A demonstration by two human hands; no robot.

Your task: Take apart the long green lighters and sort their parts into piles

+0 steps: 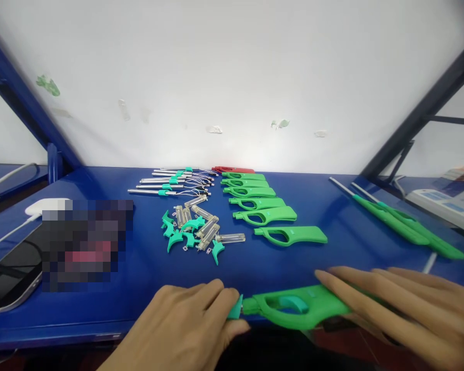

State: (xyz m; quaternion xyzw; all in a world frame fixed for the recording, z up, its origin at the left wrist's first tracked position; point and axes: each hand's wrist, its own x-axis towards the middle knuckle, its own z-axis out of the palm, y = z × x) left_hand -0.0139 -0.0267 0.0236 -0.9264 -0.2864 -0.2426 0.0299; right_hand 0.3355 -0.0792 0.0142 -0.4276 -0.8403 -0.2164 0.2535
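My right hand (406, 309) grips the rear of a green lighter handle (294, 306) at the near table edge, fingers stretched along it. A teal trigger sits in its loop. My left hand (193, 322) is pinched on a small teal part (235, 308) at the handle's front tip. Beyond lie a row of several empty green handle shells (263, 206), a pile of teal triggers and clear tubes (195, 229), and several metal rods with wires (166, 183).
The blue table (332, 216) meets a white wall. Two finished long green lighters (406, 224) lie at the right. A tablet (11, 273) and white charger (42, 206) sit at the left. Red shells (232, 169) lie at the back. A power strip (444, 203) is far right.
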